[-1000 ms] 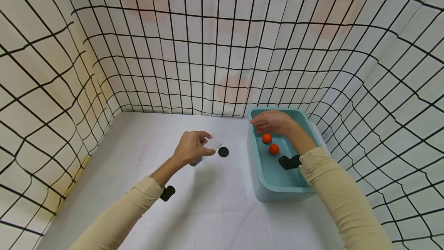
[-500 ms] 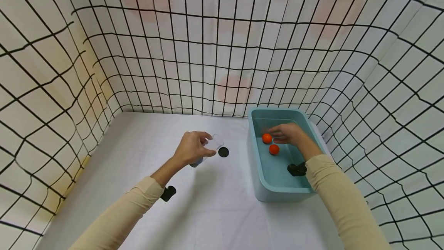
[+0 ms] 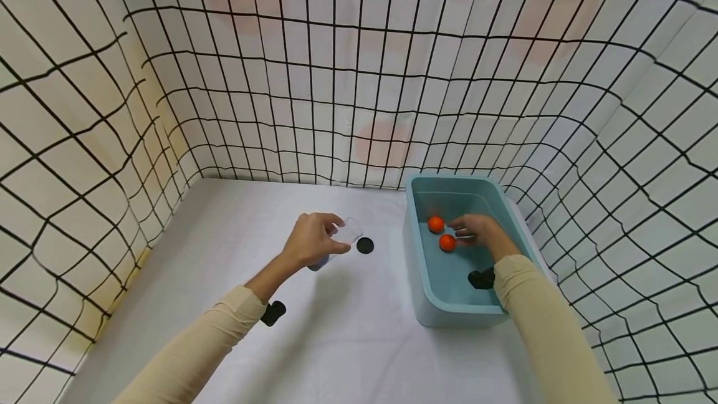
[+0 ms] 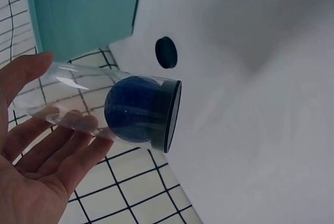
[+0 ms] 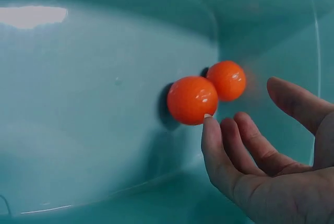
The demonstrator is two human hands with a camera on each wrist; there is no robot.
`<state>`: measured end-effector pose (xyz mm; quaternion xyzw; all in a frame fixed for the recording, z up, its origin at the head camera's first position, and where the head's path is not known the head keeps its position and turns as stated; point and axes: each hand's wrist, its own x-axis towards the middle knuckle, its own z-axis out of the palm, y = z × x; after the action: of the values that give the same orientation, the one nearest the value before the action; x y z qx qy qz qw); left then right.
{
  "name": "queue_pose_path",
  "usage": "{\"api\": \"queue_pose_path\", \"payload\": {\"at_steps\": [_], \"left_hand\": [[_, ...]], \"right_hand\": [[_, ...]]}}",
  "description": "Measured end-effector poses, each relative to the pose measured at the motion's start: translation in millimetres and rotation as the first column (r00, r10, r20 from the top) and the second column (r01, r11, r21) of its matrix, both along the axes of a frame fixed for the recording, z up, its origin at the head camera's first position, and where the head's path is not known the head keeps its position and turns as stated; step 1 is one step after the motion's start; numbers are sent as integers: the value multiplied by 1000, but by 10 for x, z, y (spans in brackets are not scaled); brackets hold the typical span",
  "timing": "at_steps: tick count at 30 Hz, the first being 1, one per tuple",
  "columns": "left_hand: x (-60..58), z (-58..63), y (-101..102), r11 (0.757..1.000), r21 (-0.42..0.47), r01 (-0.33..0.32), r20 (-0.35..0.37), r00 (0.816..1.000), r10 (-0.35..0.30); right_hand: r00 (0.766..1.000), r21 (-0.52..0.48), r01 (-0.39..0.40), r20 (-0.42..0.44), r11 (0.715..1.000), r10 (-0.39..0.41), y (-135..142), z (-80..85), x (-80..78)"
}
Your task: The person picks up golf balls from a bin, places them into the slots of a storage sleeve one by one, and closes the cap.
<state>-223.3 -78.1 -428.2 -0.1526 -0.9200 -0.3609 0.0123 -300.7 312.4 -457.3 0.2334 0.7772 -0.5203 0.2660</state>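
The left hand (image 3: pixel 311 239) grasps a clear tube (image 4: pixel 78 85) above the tabletop (image 3: pixel 359 341), thumb on one side and fingers on the other. The tube tilts, its round rim pointing towards the teal bin (image 3: pixel 419 292). A textured blue ball (image 4: pixel 133 108) sits against the black end cap (image 4: pixel 172 117); in the head view the hand covers much of the tube, leaving only a sliver of blue.

The right hand (image 3: pixel 475 229) is inside the bin, holding nothing, its fingers loosely bent. One fingertip overlaps the edge of the nearer orange ball (image 5: pixel 192 100); whether they touch cannot be told. That ball partly hides a second orange ball (image 5: pixel 227 80) in the right wrist view.

On the tabletop, between tube and bin, lies a black disc (image 3: pixel 365 245). Both sleeves run off the bottom edge. Farther back, behind a black grid (image 3: pixel 462 37), pinkish patches are too blurred to identify.
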Motion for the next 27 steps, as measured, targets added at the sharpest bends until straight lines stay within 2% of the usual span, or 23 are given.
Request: {"api": "queue_pose_path", "payload": {"at_steps": [7,21,27], "left_hand": [[9,-1,-11,1000,-9,-8,2,1000,8],[19,-36,-49,1000,-5,-20,1,1000,20],[24,-38,-66,1000,-6,-19,11,1000,19]], "right_hand": [[999,26,33,17,999,-33,74,-112,-13],[998,-11,6,61,1000,-5,122,-286,-35],[995,-18,41,94,999,-39,120,-344,-78]]}}
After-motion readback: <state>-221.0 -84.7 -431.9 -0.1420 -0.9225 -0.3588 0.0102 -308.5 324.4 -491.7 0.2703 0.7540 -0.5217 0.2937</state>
